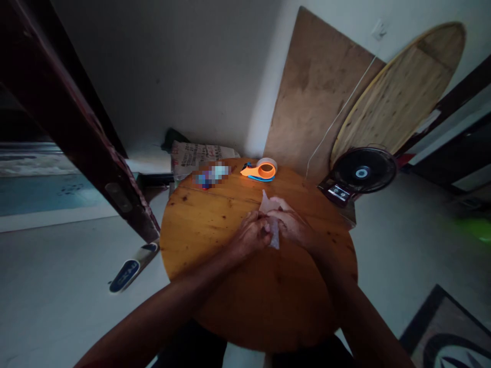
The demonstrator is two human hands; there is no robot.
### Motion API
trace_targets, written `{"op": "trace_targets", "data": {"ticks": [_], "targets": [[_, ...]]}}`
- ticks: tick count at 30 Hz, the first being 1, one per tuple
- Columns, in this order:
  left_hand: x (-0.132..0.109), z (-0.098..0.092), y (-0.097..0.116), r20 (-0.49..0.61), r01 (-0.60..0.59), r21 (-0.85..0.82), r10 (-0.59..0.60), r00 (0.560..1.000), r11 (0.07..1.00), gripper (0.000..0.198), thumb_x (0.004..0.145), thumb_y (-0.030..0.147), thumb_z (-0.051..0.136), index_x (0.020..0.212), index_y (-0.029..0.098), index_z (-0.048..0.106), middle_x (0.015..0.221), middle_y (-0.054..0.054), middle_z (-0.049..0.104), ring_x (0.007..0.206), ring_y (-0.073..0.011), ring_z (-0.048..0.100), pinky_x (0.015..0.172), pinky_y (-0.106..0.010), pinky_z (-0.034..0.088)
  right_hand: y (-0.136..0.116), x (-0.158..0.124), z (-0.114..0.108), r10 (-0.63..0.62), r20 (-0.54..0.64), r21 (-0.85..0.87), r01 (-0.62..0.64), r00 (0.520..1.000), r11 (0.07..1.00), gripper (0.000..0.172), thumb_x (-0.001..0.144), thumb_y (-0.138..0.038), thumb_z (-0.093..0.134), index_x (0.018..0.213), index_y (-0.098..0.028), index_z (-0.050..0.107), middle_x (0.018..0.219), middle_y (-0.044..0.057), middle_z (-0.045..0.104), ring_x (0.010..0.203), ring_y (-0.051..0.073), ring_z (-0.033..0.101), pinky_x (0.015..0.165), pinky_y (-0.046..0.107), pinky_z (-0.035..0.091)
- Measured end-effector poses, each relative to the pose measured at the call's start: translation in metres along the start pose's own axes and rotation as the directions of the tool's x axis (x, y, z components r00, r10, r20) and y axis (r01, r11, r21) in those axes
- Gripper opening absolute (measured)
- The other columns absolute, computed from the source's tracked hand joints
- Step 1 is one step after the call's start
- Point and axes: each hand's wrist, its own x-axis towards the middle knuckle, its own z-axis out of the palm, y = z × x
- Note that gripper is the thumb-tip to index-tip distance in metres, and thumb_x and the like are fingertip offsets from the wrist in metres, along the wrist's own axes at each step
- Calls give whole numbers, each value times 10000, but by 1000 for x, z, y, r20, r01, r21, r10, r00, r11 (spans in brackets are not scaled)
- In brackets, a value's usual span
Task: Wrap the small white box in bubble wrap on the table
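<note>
Over the middle of the round wooden table [199,220], my left hand [252,232] and my right hand [290,223] meet around a whitish, translucent sheet [275,239]. Crumpled or folded, it looks like thin plastic or bubble wrap. One end sticks up past my fingers and another hangs below them. Both hands are closed on it, with the fingers bent; part of the sheet is hidden under them. Beyond my hands lies an orange tape dispenser [251,171] with a roll of tape and a blue lower edge.
A blurred-out small item [213,176] lies at the table's far left. Behind stands a printed sack [199,153]. A brown board [307,92] and an oval wooden tabletop [402,87] lean on the wall. At right is a black round appliance [362,171]; a slipper [132,268] lies left.
</note>
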Motion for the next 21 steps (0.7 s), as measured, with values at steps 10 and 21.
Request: {"op": "trace_targets", "data": {"ticks": [10, 21], "targets": [[1, 2, -2, 80, 20, -76, -14, 997, 997, 106, 731, 129, 582, 738, 195, 499, 841, -18, 612, 837, -158, 587, 783, -300, 493, 7, 5, -24, 68, -9, -366, -67, 998, 928, 206, 772, -109, 508, 881, -175, 670, 1499, 114, 340, 1217, 354, 441, 972, 535, 355], [3, -1, 1, 62, -27, 44, 24, 998, 999, 267, 709, 164, 633, 966, 202, 572, 1147, -69, 609, 1090, -228, 551, 940, -383, 448, 39, 38, 16, 84, 52, -152, -75, 995, 985, 214, 757, -173, 574, 947, -211, 665, 1492, 92, 358, 1311, 336, 392, 1029, 556, 327]]}}
